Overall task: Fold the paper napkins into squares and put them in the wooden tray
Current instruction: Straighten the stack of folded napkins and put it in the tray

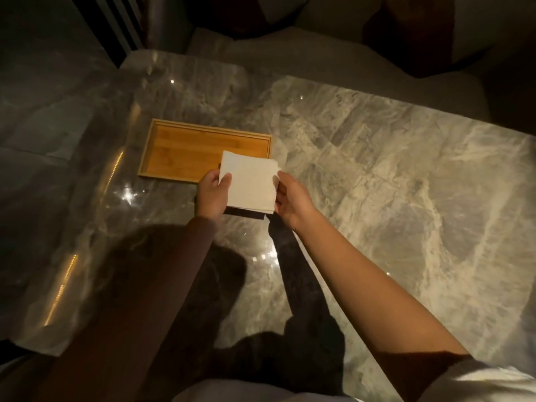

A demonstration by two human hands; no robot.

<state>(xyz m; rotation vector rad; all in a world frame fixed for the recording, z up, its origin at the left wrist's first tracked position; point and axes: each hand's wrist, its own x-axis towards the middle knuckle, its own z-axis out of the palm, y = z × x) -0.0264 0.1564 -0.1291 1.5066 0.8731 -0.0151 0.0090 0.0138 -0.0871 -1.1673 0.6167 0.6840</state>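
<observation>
— Where is the paper napkin (pixel 249 184) to be found?

— It is seen as a white folded square, held up near the middle of the view above the marble table (pixel 377 158). A dark shadow is cast on the table under its six o'clock edge.

— How is it held?

— It is gripped from both sides. At its nine o'clock edge it is pinched by the left hand (pixel 213 195), the thumb being laid on top and the other fingers being hidden under the paper. At its three o'clock edge it is pinched by the right hand (pixel 290 198), whose fingers are curled at that edge.

— And the wooden tray (pixel 203 129)?

— It is set flat on the table at about ten o'clock from the napkin, with its long sides running from nine to three. Its five o'clock corner is covered by the far part of the napkin; whether paper and wood are touching cannot be told.

— What else can be made out?

— The left arm is covered by a brown sleeve (pixel 174 271), while the right forearm (pixel 377 285) is bare. Small light reflections (pixel 127 195) are seen on the polished table at seven o'clock from the tray.
</observation>
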